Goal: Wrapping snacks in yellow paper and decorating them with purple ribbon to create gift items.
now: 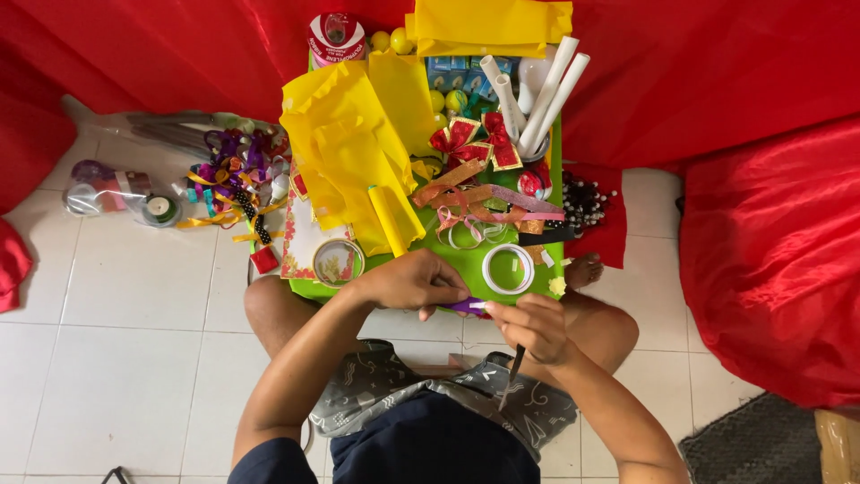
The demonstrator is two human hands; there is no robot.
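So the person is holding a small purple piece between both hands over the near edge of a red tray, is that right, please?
Not quite: the tray is green, not red; the red is the cloth around it. The head view shows the left hand and right hand meeting on the small purple piece at the tray's near edge.
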